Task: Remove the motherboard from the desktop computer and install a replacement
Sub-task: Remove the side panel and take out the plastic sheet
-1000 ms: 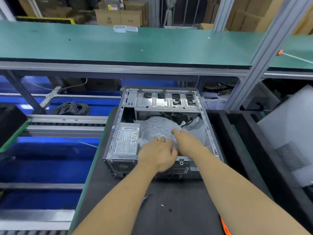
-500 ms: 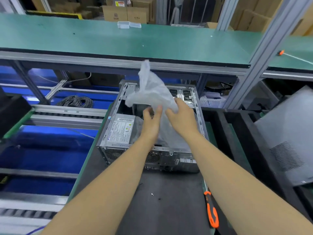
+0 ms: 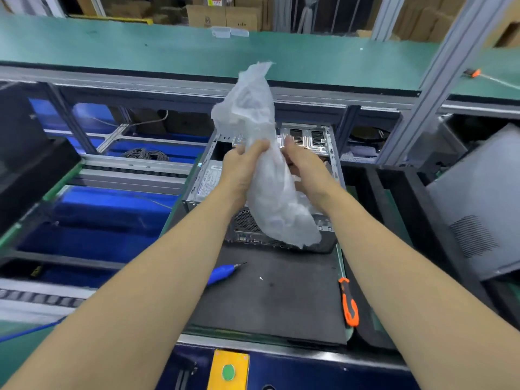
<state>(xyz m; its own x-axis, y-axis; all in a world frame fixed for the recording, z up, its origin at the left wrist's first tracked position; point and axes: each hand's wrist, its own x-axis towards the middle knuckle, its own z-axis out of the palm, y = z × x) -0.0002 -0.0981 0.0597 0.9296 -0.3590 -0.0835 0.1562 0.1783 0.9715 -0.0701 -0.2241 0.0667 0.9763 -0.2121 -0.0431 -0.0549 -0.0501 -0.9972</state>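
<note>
My left hand [image 3: 242,167] fingers clamped on plastic bag [image 3: 264,170] above open desktop computer [image 3: 323,153]; right hand [image 3: 302,164] touching bag, grip unclear. Motherboard hidden (behind bag). Risk: trailing bag snagging chassis edge.

A bag [image 3: 264,175] hangs between both hands above the computer case [image 3: 323,144], screwdrivers before it.

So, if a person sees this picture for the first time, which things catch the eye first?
First, the crumpled white bag, held up at the centre by the left hand and right hand above the open case. Next, the orange tool on the dark mat at lower right, and the blue screwdriver left of it.
</note>
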